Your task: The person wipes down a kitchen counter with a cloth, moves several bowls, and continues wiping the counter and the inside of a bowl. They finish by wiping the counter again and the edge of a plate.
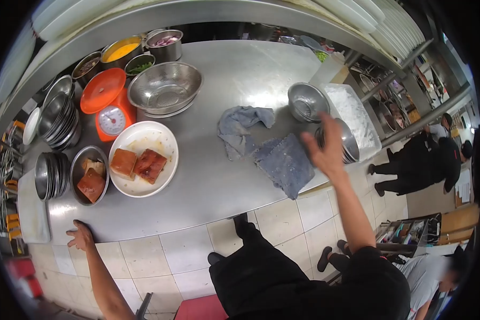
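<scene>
My left hand (81,236) is at the front edge of the steel table, fingers spread and empty, below a steel bowl (106,176) with pieces of browned meat. Beside that bowl, a white plate (170,141) carries two more browned pieces. My right hand (328,146), slightly blurred, is raised with its fingers apart and nothing in it. It partly covers a stack of steel bowls (345,140). A single steel bowl (307,101) sits just behind it, and a crumpled grey-blue cloth (285,166) lies to its left.
An orange scale (112,120), a perforated steel basin (165,88) and containers of food line the back left. Stacked bowls (50,176) stand at the left. A tub of white powder (352,112) is at the right. Other people (426,160) stand at the right.
</scene>
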`<state>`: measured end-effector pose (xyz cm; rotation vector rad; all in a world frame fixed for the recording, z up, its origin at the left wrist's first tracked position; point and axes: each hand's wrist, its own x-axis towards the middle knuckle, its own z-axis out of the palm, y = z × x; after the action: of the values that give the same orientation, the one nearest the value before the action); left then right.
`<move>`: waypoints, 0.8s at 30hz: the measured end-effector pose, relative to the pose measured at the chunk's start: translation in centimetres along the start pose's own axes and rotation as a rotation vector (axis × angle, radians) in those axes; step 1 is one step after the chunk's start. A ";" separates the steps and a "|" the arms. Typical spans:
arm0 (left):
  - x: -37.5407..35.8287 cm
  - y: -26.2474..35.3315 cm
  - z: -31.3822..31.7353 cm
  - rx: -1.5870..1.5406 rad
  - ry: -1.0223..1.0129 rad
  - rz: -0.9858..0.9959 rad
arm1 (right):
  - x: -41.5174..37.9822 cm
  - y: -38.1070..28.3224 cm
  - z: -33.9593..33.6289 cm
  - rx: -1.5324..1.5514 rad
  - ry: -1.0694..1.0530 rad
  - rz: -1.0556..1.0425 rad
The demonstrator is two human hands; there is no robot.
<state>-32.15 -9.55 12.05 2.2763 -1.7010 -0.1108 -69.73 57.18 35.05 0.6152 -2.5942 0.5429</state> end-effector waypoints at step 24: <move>-2.4 1.4 -4.0 0.055 -0.083 0.037 | 28.0 12.8 30.3 0.143 -0.997 0.640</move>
<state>-33.24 -6.85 15.98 2.3080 -1.8081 -0.1549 -108.07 44.61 19.55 0.0308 -3.7595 0.7468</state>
